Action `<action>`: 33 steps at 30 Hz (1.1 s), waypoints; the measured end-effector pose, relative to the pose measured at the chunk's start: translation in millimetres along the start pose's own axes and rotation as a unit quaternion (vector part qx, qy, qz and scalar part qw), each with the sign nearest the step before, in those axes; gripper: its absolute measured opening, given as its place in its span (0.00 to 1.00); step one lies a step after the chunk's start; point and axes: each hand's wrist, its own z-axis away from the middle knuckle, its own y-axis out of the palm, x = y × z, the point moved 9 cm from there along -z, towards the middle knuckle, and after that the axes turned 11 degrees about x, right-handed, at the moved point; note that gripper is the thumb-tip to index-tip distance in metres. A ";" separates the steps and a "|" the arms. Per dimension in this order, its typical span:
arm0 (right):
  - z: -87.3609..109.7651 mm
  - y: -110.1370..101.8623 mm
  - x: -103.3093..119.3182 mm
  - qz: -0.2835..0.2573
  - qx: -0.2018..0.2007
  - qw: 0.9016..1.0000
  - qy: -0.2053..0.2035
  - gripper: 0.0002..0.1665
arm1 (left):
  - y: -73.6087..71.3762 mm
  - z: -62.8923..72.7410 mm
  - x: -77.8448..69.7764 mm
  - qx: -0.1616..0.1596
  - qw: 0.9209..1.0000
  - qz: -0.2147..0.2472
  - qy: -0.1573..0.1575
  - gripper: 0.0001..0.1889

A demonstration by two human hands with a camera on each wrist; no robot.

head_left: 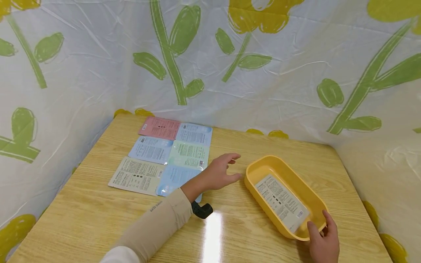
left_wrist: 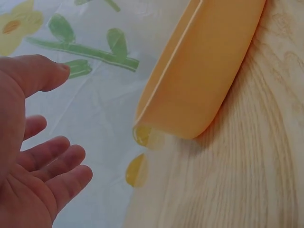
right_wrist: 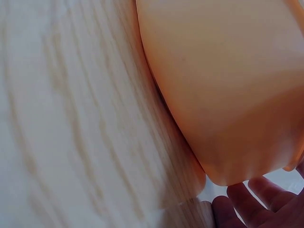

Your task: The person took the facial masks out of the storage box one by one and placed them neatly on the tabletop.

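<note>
A yellow plastic bin [head_left: 265,213] sits at an angle on the right half of the table. Inside it lies a beige printed sachet [head_left: 283,202]. At the bin's near right corner, my right hand [head_left: 325,243] holds the rim, thumb over the edge and fingers against the outside wall; those fingers [right_wrist: 247,204] touch the bin's end in the right wrist view. My left hand [head_left: 220,171] hovers just left of the bin's far end, fingers apart and holding nothing. In the left wrist view, a gap separates that hand [left_wrist: 42,156] from the bin [left_wrist: 204,71].
Several flat sachets lie in rows at the table's left: pink [head_left: 161,128], light blue [head_left: 152,149], green [head_left: 189,155] and beige [head_left: 136,177]. My left forearm partly covers a blue one [head_left: 174,177]. A flower-printed sheet [head_left: 279,98] hangs around the wooden table [head_left: 230,226].
</note>
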 end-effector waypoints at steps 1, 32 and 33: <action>0.0 -0.1 0.2 0.001 0.000 1.000 0.000 0.39 | 2.2 -1.3 -0.4 0.002 1.000 -0.002 0.001 0.34; -1.2 0.2 -5.1 -0.017 0.004 1.000 0.008 0.40 | 77.3 -66.4 -45.9 0.113 0.985 -0.129 0.007 0.32; -1.1 0.2 -4.6 -0.018 0.004 1.000 0.007 0.40 | 78.4 -67.6 -45.6 0.115 0.985 -0.132 0.004 0.33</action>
